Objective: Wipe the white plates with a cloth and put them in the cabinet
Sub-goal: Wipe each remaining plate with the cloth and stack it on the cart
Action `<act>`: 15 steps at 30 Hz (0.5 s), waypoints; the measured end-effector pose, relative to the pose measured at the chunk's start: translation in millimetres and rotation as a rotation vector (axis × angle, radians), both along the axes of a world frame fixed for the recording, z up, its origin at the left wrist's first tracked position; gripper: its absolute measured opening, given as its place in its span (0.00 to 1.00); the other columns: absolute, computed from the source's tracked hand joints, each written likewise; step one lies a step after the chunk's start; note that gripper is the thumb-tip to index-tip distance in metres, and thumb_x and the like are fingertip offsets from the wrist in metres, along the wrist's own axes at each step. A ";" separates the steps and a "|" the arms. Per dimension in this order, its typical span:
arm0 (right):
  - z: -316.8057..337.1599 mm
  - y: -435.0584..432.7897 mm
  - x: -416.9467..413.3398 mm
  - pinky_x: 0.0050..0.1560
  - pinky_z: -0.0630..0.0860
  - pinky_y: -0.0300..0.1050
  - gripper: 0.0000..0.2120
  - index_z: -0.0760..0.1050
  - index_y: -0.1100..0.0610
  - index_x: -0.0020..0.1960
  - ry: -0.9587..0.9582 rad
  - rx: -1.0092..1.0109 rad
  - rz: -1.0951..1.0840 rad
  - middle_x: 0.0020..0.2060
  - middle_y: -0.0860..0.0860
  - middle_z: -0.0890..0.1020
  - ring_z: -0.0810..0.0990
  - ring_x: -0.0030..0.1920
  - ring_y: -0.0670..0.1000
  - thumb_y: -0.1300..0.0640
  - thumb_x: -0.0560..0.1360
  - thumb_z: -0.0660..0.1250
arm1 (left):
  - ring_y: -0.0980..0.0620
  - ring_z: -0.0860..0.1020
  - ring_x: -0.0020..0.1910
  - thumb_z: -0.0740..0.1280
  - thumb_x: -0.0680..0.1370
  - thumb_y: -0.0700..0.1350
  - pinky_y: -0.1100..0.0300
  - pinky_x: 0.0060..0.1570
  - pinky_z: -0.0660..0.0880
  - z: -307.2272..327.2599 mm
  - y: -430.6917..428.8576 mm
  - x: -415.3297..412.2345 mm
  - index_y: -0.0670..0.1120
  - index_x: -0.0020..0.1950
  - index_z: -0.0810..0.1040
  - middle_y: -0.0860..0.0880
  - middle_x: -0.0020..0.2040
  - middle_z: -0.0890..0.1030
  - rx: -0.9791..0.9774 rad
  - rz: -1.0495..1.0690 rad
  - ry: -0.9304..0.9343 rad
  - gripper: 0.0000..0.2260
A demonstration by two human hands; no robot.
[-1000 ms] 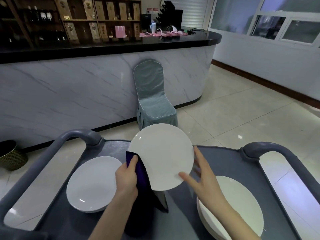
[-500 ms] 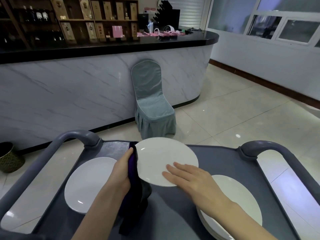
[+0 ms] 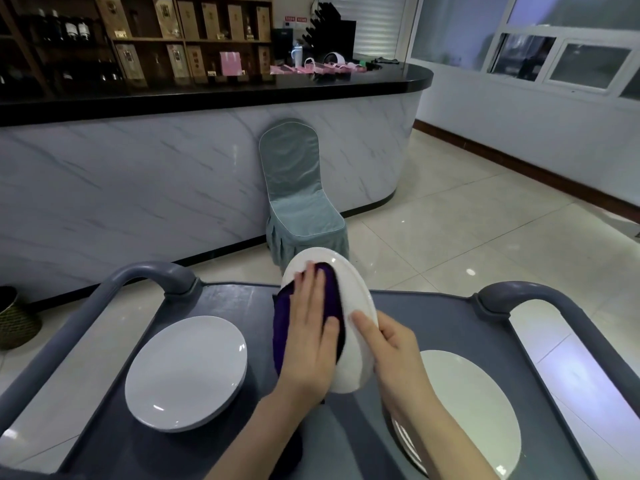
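The right grip point(image 3: 394, 355) curls round the near rim of a tilted white plate point(image 3: 358, 296), held above the cart point(image 3: 415, 306). The left grip point(image 3: 308, 327) lies flat, fingers straight, pressing a purple cloth point(image 3: 332, 292) onto its face. Wiping seems midway. A single plate point(image 3: 187, 372) sits left of the grips and a stack point(image 3: 471, 407) sits right. No cabinet is in sight. Writing on the shelf boxes point(image 3: 188, 19) is too small to read.

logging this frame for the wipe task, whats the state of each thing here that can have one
held plate, tilted up on edge above the cart, not yet put away
purple cloth, pressed flat on the held plate's face
left hand, fingers straight, presses the cloth
right hand, grips the held plate's rim
left plate, lying flat on the cart
right plate stack, lying flat on the cart
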State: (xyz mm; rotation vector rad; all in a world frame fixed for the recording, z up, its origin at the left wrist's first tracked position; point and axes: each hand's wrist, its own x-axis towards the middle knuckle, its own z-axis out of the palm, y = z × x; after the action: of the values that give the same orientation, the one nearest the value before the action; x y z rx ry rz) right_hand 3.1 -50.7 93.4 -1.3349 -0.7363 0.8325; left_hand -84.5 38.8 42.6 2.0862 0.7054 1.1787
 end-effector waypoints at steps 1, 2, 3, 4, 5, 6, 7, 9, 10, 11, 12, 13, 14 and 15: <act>1.9 1.8 2.2 0.43 0.80 0.41 0.10 0.85 0.54 0.47 0.079 0.003 -0.003 0.45 0.54 0.87 0.84 0.44 0.48 0.53 0.79 0.65 | 0.51 0.45 0.80 0.51 0.81 0.46 0.52 0.77 0.44 -3.2 -3.6 0.9 0.57 0.80 0.47 0.56 0.81 0.48 0.107 -0.066 0.065 0.28; 2.5 3.1 4.2 0.44 0.80 0.40 0.12 0.86 0.52 0.48 0.137 0.003 -0.002 0.47 0.55 0.87 0.85 0.46 0.49 0.52 0.80 0.64 | 0.49 0.44 0.80 0.52 0.81 0.45 0.50 0.77 0.45 -5.1 -5.7 2.1 0.55 0.80 0.47 0.54 0.81 0.48 0.171 -0.132 0.122 0.28; 2.4 3.2 5.1 0.44 0.81 0.40 0.12 0.86 0.51 0.49 0.178 0.000 0.002 0.48 0.55 0.87 0.86 0.49 0.50 0.51 0.80 0.63 | 0.49 0.44 0.80 0.52 0.81 0.45 0.50 0.76 0.45 -5.8 -5.7 2.8 0.54 0.80 0.48 0.55 0.81 0.48 0.192 -0.181 0.159 0.28; 1.1 2.8 5.6 0.46 0.81 0.40 0.13 0.86 0.51 0.51 0.202 -0.004 0.009 0.50 0.55 0.87 0.86 0.51 0.51 0.50 0.80 0.63 | 0.50 0.44 0.80 0.52 0.82 0.44 0.50 0.77 0.46 -4.4 -4.2 3.2 0.53 0.80 0.50 0.56 0.81 0.49 0.176 -0.213 0.166 0.27; -0.9 1.2 5.9 0.47 0.81 0.42 0.12 0.85 0.51 0.52 0.208 -0.017 0.006 0.50 0.55 0.87 0.85 0.53 0.52 0.49 0.79 0.64 | 0.51 0.45 0.80 0.52 0.82 0.44 0.51 0.77 0.46 -2.9 -1.2 3.3 0.52 0.80 0.52 0.57 0.80 0.50 0.136 -0.227 0.152 0.26; -4.0 -0.7 6.2 0.49 0.81 0.44 0.12 0.85 0.52 0.52 0.198 -0.038 -0.008 0.50 0.56 0.87 0.85 0.53 0.54 0.49 0.78 0.65 | 0.53 0.46 0.80 0.52 0.83 0.43 0.53 0.77 0.47 -1.9 2.8 3.2 0.53 0.80 0.53 0.59 0.80 0.50 0.075 -0.209 0.127 0.25; -7.0 -3.2 6.1 0.49 0.80 0.45 0.11 0.85 0.53 0.51 0.180 -0.064 -0.027 0.49 0.56 0.87 0.85 0.52 0.55 0.50 0.79 0.65 | 0.56 0.46 0.79 0.52 0.83 0.42 0.53 0.77 0.47 -1.0 8.2 3.0 0.54 0.79 0.53 0.61 0.80 0.51 -0.006 -0.165 0.100 0.25; -12.9 -7.0 6.2 0.49 0.80 0.49 0.11 0.85 0.55 0.49 0.145 -0.094 -0.046 0.47 0.58 0.87 0.85 0.49 0.55 0.52 0.79 0.66 | 0.61 0.45 0.78 0.52 0.82 0.44 0.53 0.78 0.49 -0.1 17.3 1.7 0.56 0.78 0.53 0.64 0.78 0.51 -0.151 -0.068 0.083 0.24; -14.6 -7.9 6.9 0.50 0.79 0.51 0.11 0.85 0.56 0.49 0.142 -0.097 -0.051 0.48 0.58 0.87 0.84 0.48 0.56 0.52 0.79 0.65 | 0.61 0.45 0.78 0.51 0.82 0.46 0.52 0.78 0.49 -0.7 19.0 0.7 0.56 0.78 0.52 0.64 0.78 0.50 -0.164 -0.057 0.110 0.24; -14.9 -8.5 8.1 0.52 0.79 0.53 0.11 0.84 0.57 0.49 0.152 -0.092 -0.060 0.48 0.59 0.86 0.84 0.49 0.56 0.52 0.80 0.65 | 0.61 0.45 0.78 0.50 0.82 0.48 0.53 0.78 0.48 -1.5 17.2 -0.1 0.56 0.78 0.52 0.64 0.78 0.50 -0.119 -0.072 0.152 0.23; -14.6 -8.4 10.1 0.53 0.79 0.53 0.12 0.84 0.58 0.50 0.177 -0.081 -0.068 0.49 0.60 0.86 0.84 0.50 0.56 0.52 0.80 0.65 | 0.58 0.45 0.79 0.50 0.82 0.49 0.53 0.78 0.47 -2.6 12.2 -0.2 0.55 0.78 0.52 0.62 0.79 0.50 -0.031 -0.112 0.193 0.24; -13.9 -8.1 12.1 0.54 0.79 0.54 0.12 0.84 0.58 0.51 0.211 -0.070 -0.070 0.50 0.60 0.86 0.84 0.51 0.56 0.52 0.80 0.65 | 0.56 0.46 0.79 0.49 0.82 0.50 0.54 0.78 0.46 -5.0 5.5 0.4 0.54 0.79 0.53 0.60 0.80 0.51 0.066 -0.166 0.231 0.24; -13.5 -8.0 14.0 0.56 0.79 0.53 0.13 0.84 0.58 0.53 0.243 -0.062 -0.067 0.52 0.60 0.85 0.84 0.54 0.56 0.52 0.80 0.64 | 0.54 0.46 0.79 0.49 0.83 0.49 0.54 0.77 0.44 -7.7 -1.5 1.7 0.53 0.80 0.53 0.58 0.80 0.51 0.135 -0.213 0.260 0.24; -12.9 -8.2 15.0 0.57 0.79 0.53 0.13 0.84 0.57 0.54 0.268 -0.059 -0.062 0.53 0.60 0.85 0.84 0.55 0.57 0.52 0.81 0.63 | 0.53 0.46 0.80 0.49 0.83 0.49 0.55 0.77 0.43 -9.6 -6.9 2.9 0.53 0.80 0.54 0.58 0.80 0.51 0.165 -0.241 0.278 0.24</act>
State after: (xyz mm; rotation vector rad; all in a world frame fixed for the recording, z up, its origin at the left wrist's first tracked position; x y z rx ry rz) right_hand 18.0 -58.9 80.5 -1.2615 -0.4613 0.9665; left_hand -81.6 31.9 33.0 2.4249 0.4731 0.8486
